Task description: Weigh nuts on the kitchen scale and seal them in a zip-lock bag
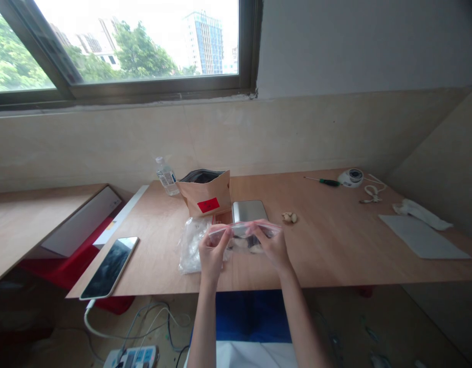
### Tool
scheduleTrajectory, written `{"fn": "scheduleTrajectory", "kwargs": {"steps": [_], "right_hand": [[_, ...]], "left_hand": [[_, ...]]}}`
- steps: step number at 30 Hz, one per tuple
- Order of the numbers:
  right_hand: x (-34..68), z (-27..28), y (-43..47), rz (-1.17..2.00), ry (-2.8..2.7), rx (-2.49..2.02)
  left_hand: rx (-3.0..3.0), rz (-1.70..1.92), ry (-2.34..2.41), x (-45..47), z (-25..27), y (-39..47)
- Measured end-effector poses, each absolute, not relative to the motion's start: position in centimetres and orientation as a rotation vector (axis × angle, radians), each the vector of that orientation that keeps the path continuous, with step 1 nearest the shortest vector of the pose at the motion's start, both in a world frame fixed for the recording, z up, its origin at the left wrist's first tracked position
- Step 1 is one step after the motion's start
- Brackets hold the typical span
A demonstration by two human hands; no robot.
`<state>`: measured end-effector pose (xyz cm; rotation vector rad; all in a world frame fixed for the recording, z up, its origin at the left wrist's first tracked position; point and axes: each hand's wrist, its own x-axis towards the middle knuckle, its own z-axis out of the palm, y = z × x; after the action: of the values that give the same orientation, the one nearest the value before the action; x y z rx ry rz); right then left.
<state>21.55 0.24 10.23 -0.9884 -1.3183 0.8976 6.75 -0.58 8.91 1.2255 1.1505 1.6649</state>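
Note:
My left hand point(213, 255) and my right hand point(273, 248) both pinch the top edge of a clear zip-lock bag point(240, 230) with a pinkish seal strip. The bag hangs above the table's front part, with a few pale pieces visible through the plastic. Just behind it lies a flat silver-topped device point(249, 208) that looks like a small scale, partly covered by the bag. A crumpled pile of clear plastic bags point(190, 250) lies beside my left hand. Right of the device is a small heap of pale, slice-like pieces point(289, 217).
A brown pouch point(203, 197) with a red label stands open at the back, next to a plastic bottle point(166, 176). A phone point(110, 268) with a cable overhangs the front left edge. Rightward are a screwdriver point(328, 182), a dome camera point(351, 178), white paper point(422, 236) and a white cloth point(423, 213).

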Motion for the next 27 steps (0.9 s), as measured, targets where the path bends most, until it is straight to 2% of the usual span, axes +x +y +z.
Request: {"fn": "scheduleTrajectory", "kwargs": {"steps": [16, 27], "right_hand": [[21.1, 10.3, 0.0, 0.863, -1.315, -1.014], [22.4, 9.5, 0.5, 0.990, -1.235, -0.956]], "left_hand": [[1.245, 1.703, 1.119, 7.2, 9.2, -0.5], [1.101, 1.745, 1.161, 6.9, 9.2, -0.3]]}}
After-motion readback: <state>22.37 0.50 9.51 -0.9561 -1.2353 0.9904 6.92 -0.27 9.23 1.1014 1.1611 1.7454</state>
